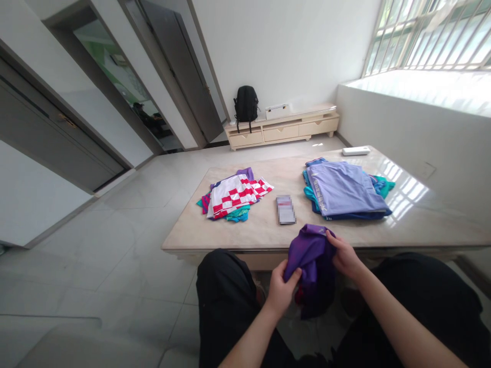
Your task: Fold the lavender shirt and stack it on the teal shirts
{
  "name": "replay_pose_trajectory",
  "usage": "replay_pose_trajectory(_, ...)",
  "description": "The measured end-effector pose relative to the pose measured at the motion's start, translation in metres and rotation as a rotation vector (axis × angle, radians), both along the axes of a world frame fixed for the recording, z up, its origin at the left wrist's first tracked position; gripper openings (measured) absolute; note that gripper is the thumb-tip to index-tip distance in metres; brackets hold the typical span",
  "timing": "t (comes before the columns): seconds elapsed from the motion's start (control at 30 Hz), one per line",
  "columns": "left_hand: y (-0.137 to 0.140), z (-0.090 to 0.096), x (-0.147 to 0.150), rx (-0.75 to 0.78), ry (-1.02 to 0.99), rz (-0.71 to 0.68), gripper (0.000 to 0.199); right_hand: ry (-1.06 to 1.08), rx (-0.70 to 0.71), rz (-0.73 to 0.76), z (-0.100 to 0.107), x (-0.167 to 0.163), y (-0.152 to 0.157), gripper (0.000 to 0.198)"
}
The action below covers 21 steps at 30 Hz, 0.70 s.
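Head view: a person sits at the near edge of a low marble table (268, 232), knees in black trousers either side of the hands.
Left hand (282, 291): closed on the lower left edge of a purple garment (312, 255), thumb on top, fingers curled under the cloth.
Right hand (345, 255): pinching the garment's upper right edge, fingers folded over the fabric.
Purple garment: bunched between the hands, at 6 o'clock from the table's centre, just over the near table edge; its top rests against that edge and the rest hangs down between the knees.
Long axis: roughly vertical in the picture, top toward 12 o'clock, loose end toward 6 o'clock.
Table edges: the near edge runs left to right just behind the hands; the left corner sits at about 9 o'clock from the garment.
Open room: bare tabletop lies between the two piles and along the near edge; wide bare floor lies at 9 o'clock.
Checked pile (236, 194): red-and-white checked cloth on top, at 11 o'clock from the hands.
Lilac pile (343, 191): folded lilac cloth on top, at 1 o'clock.
Phone (286, 209): flat on the table between the piles, screen blurred.
Writing: pale lettering runs along the lilac cloth's left edge, too small to read.
White remote (356, 151): at the far right table edge.
Backpack (246, 105): black, on the low cabinet (299, 128) at the far wall.
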<state>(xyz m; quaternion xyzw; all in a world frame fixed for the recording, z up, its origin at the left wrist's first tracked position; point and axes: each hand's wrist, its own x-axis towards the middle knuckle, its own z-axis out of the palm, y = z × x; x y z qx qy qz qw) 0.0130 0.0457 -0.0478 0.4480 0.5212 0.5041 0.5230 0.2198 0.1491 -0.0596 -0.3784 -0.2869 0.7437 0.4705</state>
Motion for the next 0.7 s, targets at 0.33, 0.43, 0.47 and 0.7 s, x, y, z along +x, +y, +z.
replay_pose_trajectory(0.33,-0.002,0.0,-0.003,0.03,-0.033,0.14,0.044,-0.233,0.164,0.508,0.001,-0.014,-0.023,0.057)
replay_pose_trajectory(0.43,-0.003,-0.003,-0.003,0.041,0.002,0.131,0.043,-0.284,0.179,0.587,0.0,-0.02,-0.028,0.037)
replay_pose_trajectory(0.47,-0.003,-0.005,-0.003,0.049,0.015,0.14,0.043,-0.292,0.177,0.566,0.0,-0.02,-0.027,0.031)
replay_pose_trajectory(0.7,0.001,-0.017,0.002,-0.006,0.207,-0.092,0.062,-0.163,0.075,0.285,0.01,-0.004,-0.02,0.048)
